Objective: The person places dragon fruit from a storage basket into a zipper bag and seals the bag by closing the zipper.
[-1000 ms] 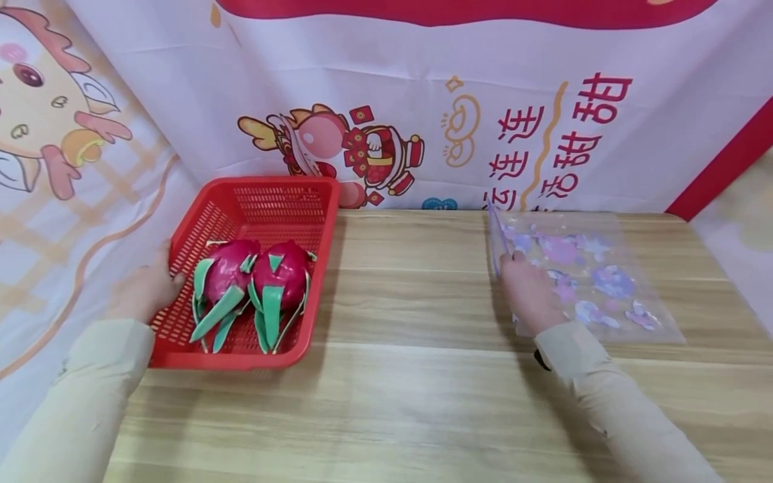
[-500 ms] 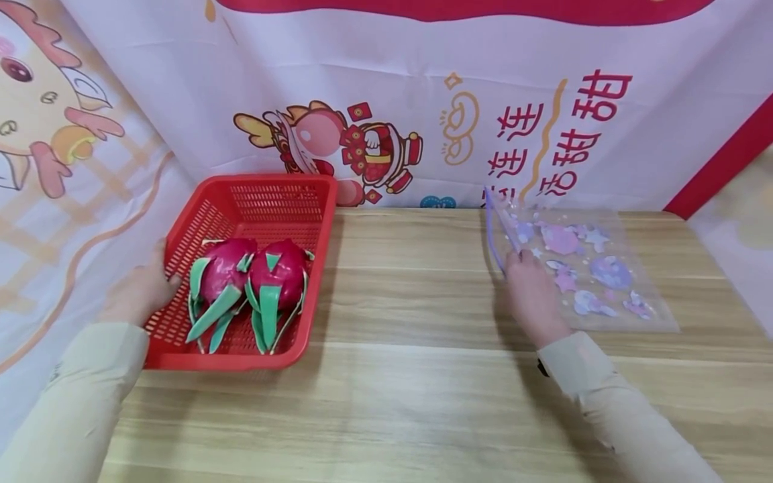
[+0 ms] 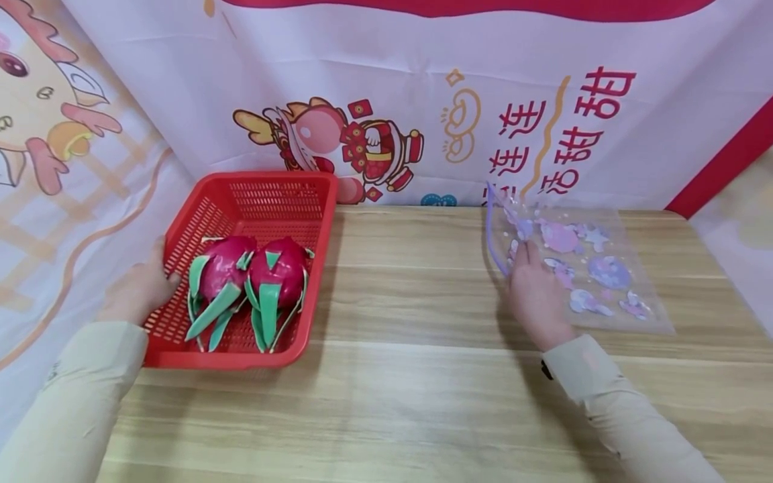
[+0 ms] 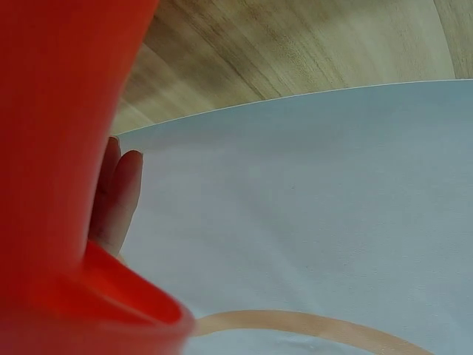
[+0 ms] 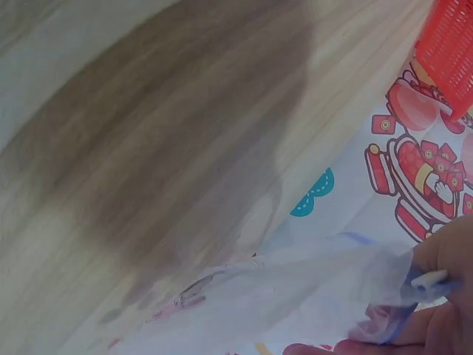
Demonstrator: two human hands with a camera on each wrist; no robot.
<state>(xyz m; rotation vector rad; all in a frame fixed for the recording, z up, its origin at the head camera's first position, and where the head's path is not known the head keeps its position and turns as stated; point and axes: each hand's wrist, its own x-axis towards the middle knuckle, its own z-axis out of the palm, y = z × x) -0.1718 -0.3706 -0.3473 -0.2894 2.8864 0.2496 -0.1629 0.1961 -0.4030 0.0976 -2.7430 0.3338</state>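
Note:
In the head view, my left hand (image 3: 137, 288) grips the left side of a red plastic basket (image 3: 326, 235), with the thumb over its rim. The left wrist view shows fingers (image 4: 122, 200) against the basket's outer wall. Two dragon fruits, one at left (image 3: 226, 268) and one at right (image 3: 284, 272), lie side by side in the basket, green scales toward me. On the right, my right hand (image 3: 539, 298) pinches a clear zip bag (image 3: 610, 272) printed with pink and purple figures near its purple-edged mouth. A small white slider (image 5: 429, 281) shows between the fingers in the right wrist view.
A wood-grain table (image 3: 392, 402) carries the basket and the bag. Behind it hangs a white printed cloth (image 3: 374, 67), close to the basket's back rim. Another printed cloth (image 3: 90, 221) runs along the left side, beside my left hand.
My right hand has moved slightly toward me and right along the bag's mouth, whose purple edge now stands more apart. The left hand keeps its hold on the basket.

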